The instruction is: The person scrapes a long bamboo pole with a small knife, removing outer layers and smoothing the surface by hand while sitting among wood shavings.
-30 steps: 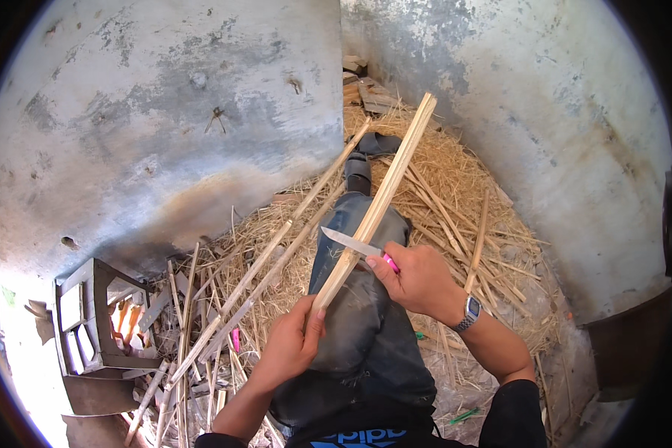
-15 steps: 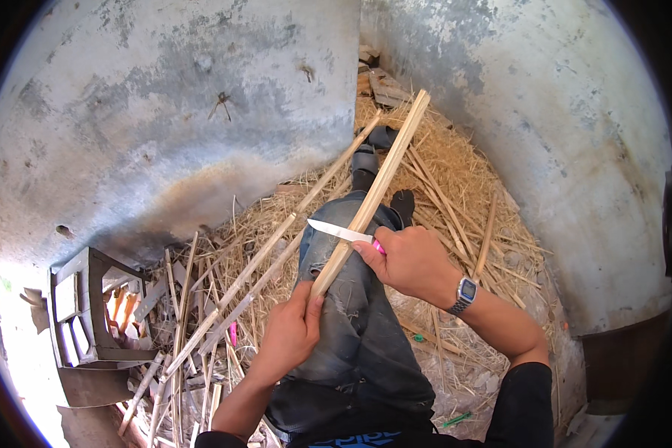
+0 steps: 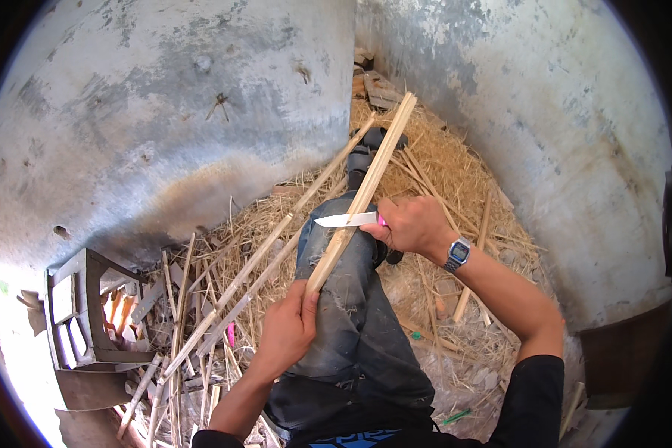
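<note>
My left hand (image 3: pixel 289 325) grips the near end of a long, pale wooden strip (image 3: pixel 377 166), which slants up and away over my thigh. Closed round the pink handle of a knife (image 3: pixel 343 220) is my right hand (image 3: pixel 413 225), with a watch on that wrist. The blade lies across the strip above my knee, its tip pointing left. Much of the handle is hidden in my fingers. Beneath the strip are my worn dark trousers (image 3: pixel 334 328).
Long strips (image 3: pixel 239 280) lean at my left beside a dark wooden frame (image 3: pixel 89 310). Straw and shavings (image 3: pixel 455 179) cover the floor. Weathered walls (image 3: pixel 164 89) meet in a corner ahead. A small green piece (image 3: pixel 457 417) lies at lower right.
My right hand has drawn the knife slightly nearer along the strip, and the blade has turned closer to level. The strip's far end has shifted a little left. My left hand keeps its hold.
</note>
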Tool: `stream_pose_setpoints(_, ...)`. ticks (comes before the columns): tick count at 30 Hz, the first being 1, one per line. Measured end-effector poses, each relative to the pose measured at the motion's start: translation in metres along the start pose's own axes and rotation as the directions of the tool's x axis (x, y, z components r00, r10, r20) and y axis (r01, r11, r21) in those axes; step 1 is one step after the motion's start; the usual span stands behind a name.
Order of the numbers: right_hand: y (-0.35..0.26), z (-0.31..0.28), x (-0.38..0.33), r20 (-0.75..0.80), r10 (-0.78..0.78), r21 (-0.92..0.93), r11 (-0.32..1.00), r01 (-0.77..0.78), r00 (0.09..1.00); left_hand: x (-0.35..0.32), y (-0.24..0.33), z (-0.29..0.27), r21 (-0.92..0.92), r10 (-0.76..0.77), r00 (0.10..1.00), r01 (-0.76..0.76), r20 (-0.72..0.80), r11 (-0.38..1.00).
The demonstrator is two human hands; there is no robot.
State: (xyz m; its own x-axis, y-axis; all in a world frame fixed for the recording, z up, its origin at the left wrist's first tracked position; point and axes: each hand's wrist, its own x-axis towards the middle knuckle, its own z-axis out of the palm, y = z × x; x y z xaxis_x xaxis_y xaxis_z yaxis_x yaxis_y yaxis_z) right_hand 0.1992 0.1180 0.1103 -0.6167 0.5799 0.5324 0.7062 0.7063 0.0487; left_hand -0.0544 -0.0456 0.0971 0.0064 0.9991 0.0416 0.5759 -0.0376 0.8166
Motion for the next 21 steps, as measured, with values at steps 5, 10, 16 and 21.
stream_pose_setpoints(5, -0.028, -0.007, 0.008, 0.099, 0.122, -0.003, 0.993, -0.122, 0.988, 0.002, -0.004, -0.001, -0.014, -0.041, 0.999, 0.041, -0.002, 0.999)
stream_pose_setpoints(10, -0.046, -0.017, 0.009, 0.214, 0.16, -0.02, 0.987, -0.16, 0.964, -0.005, -0.007, 0.009, 0.0, 0.007, 0.998, -0.007, -0.057, 1.0)
stream_pose_setpoints(16, 0.007, 0.0, 0.023, 0.089, -0.008, -0.083, 0.996, 0.015, 0.996, -0.004, 0.0, 0.006, -0.037, -0.031, 0.997, 0.028, -0.066, 0.999)
stream_pose_setpoints(21, 0.0, 0.001, 0.03, 0.12, 0.069, -0.07, 0.996, -0.061, 0.99, -0.003, 0.002, 0.007, -0.001, -0.058, 0.995, 0.058, -0.081, 0.998)
